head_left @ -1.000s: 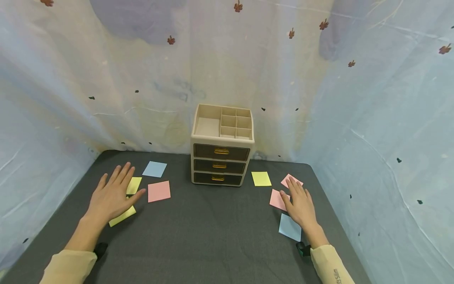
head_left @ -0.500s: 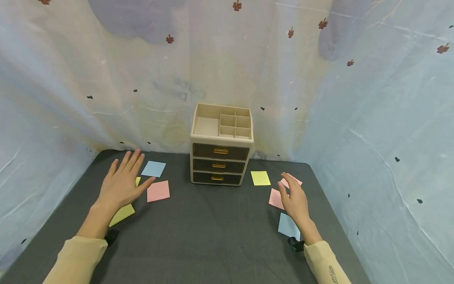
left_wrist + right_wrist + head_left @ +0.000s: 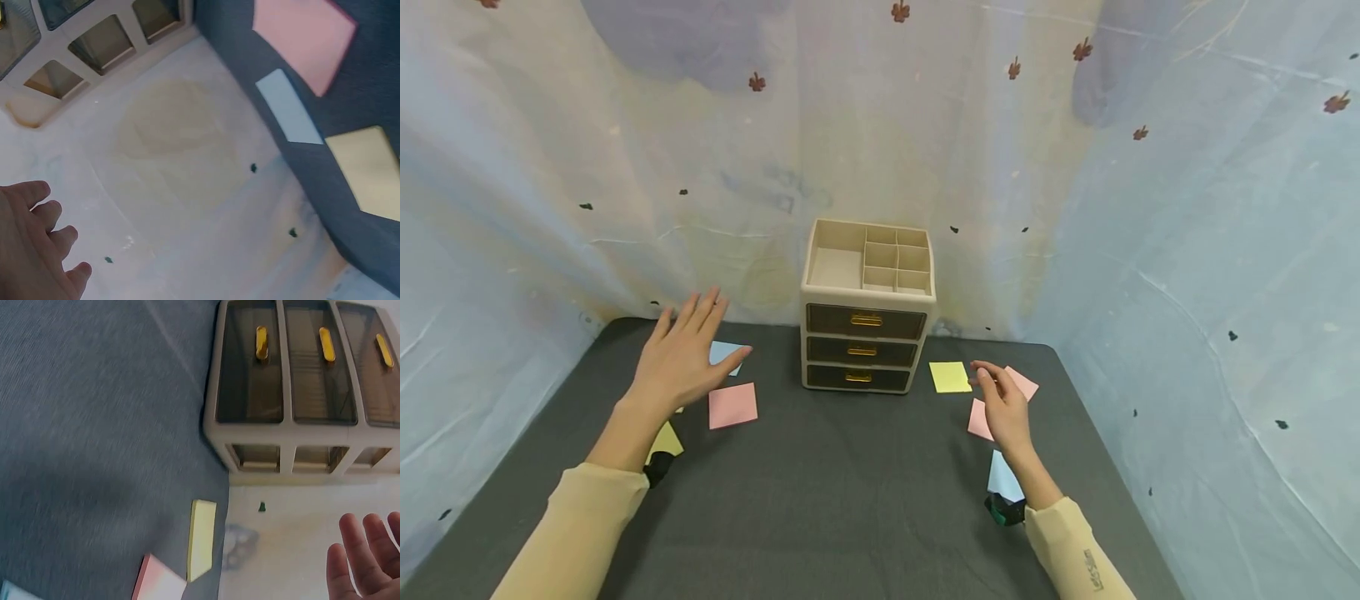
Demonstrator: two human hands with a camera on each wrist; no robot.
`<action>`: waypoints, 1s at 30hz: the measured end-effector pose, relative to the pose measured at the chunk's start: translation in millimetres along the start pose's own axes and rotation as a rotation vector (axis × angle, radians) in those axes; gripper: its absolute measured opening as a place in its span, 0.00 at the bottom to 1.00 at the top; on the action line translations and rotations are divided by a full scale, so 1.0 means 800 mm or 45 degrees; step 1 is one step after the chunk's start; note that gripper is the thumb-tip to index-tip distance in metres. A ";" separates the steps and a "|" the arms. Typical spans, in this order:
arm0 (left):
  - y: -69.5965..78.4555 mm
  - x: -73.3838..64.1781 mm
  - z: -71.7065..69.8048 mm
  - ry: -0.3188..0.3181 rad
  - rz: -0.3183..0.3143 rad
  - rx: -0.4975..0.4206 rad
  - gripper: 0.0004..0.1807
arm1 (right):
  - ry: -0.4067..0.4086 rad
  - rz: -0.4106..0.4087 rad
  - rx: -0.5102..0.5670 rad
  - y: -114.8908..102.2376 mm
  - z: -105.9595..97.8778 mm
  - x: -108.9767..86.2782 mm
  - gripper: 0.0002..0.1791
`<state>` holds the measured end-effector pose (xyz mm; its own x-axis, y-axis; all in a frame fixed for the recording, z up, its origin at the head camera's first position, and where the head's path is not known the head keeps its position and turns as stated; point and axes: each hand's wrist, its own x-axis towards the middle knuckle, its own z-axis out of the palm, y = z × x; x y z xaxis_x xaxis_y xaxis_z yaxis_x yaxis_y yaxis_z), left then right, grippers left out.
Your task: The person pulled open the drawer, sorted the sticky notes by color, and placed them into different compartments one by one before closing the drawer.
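My left hand hovers above the left part of the table with fingers spread and nothing in it. It partly covers a blue sticky note pad; a pink pad lies to its right, a yellow pad below it, half hidden by the wrist. Another yellow pad shows in the left wrist view. My right hand, fingers loosely bent and holding nothing, is over the right-hand pads. Nearest its fingertips is a yellow pad. Two pink pads, one behind the hand, and a blue pad are partly covered.
A cream desktop drawer organizer stands at the back middle, its three dark drawers with gold handles closed. Divided compartments form its top. A dark grey cloth covers the table. Patterned curtains hang behind and at both sides.
The left hand has moved forward and right, from over the yellow pads to the blue one. My right hand has shifted left, toward the yellow pad, its fingers bending more. The pads stay put.
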<state>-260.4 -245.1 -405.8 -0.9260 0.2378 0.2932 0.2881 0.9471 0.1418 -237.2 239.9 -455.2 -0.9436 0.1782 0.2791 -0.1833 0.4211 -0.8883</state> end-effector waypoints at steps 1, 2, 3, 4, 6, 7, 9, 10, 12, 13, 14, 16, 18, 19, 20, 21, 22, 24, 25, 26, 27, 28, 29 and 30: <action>0.002 0.004 -0.001 0.005 0.005 -0.004 0.53 | -0.005 0.005 0.044 -0.002 0.003 0.001 0.22; 0.004 0.007 -0.002 0.011 0.012 -0.009 0.53 | -0.012 0.011 0.085 -0.003 0.005 0.002 0.22; 0.006 0.011 -0.003 0.015 0.016 -0.016 0.53 | -0.019 0.016 0.125 -0.005 0.008 0.003 0.22; 0.008 0.015 -0.003 0.020 0.021 -0.015 0.53 | -0.029 0.019 0.158 -0.007 0.011 0.004 0.22; 0.013 0.022 -0.005 0.032 0.032 -0.015 0.53 | -0.045 0.020 0.205 -0.011 0.017 0.005 0.22; 0.015 0.025 -0.006 0.038 0.039 -0.018 0.53 | -0.049 0.019 0.228 -0.013 0.020 0.005 0.22; 0.019 0.032 -0.006 0.048 0.052 -0.020 0.53 | -0.063 0.010 0.262 -0.017 0.025 0.006 0.21; 0.022 0.035 -0.006 0.056 0.060 -0.015 0.53 | -0.068 0.006 0.274 -0.018 0.028 0.007 0.21; 0.026 0.041 -0.007 0.061 0.074 -0.021 0.53 | -0.074 0.004 0.306 -0.020 0.034 0.008 0.21; 0.028 0.044 -0.008 0.063 0.079 -0.023 0.53 | -0.076 0.004 0.320 -0.022 0.037 0.008 0.20; 0.030 0.047 -0.009 0.064 0.083 -0.025 0.53 | -0.080 0.005 0.337 -0.024 0.041 0.008 0.19; 0.035 0.051 -0.011 0.067 0.092 -0.032 0.52 | -0.088 0.006 0.373 -0.027 0.047 0.009 0.19; 0.039 0.056 -0.011 0.069 0.099 -0.039 0.52 | -0.093 0.013 0.408 -0.031 0.054 0.009 0.18; 0.041 0.059 -0.012 0.069 0.101 -0.042 0.52 | -0.099 0.014 0.428 -0.033 0.058 0.010 0.17; 0.042 0.061 -0.011 0.071 0.104 -0.039 0.52 | -0.105 0.019 0.446 -0.035 0.061 0.011 0.17; 0.043 0.064 -0.011 0.074 0.107 -0.038 0.52 | -0.113 0.023 0.455 -0.037 0.064 0.012 0.17; 0.045 0.067 -0.011 0.074 0.110 -0.031 0.52 | -0.122 0.027 0.466 -0.038 0.067 0.013 0.17; 0.047 0.070 -0.013 0.079 0.117 -0.029 0.52 | -0.147 0.032 0.489 -0.043 0.073 0.014 0.18; 0.049 0.073 -0.014 0.082 0.120 -0.026 0.52 | -0.161 0.038 0.497 -0.045 0.075 0.016 0.18; 0.050 0.075 -0.014 0.085 0.126 -0.024 0.52 | -0.175 0.045 0.498 -0.047 0.078 0.016 0.19; 0.052 0.077 -0.015 0.087 0.132 -0.024 0.52 | -0.190 0.053 0.502 -0.049 0.080 0.017 0.19; 0.053 0.079 -0.016 0.089 0.137 -0.021 0.52 | -0.204 0.064 0.503 -0.050 0.083 0.017 0.20; 0.055 0.081 -0.017 0.091 0.141 -0.022 0.51 | -0.219 0.076 0.504 -0.052 0.085 0.018 0.20; 0.056 0.084 -0.017 0.090 0.145 -0.019 0.51 | -0.233 0.093 0.503 -0.055 0.087 0.018 0.20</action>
<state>-306.2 -189.5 -366.6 -0.8678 0.3271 0.3741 0.3944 0.9114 0.1178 -262.1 162.0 -437.5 -0.9848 0.0196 0.1727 -0.1720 0.0344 -0.9845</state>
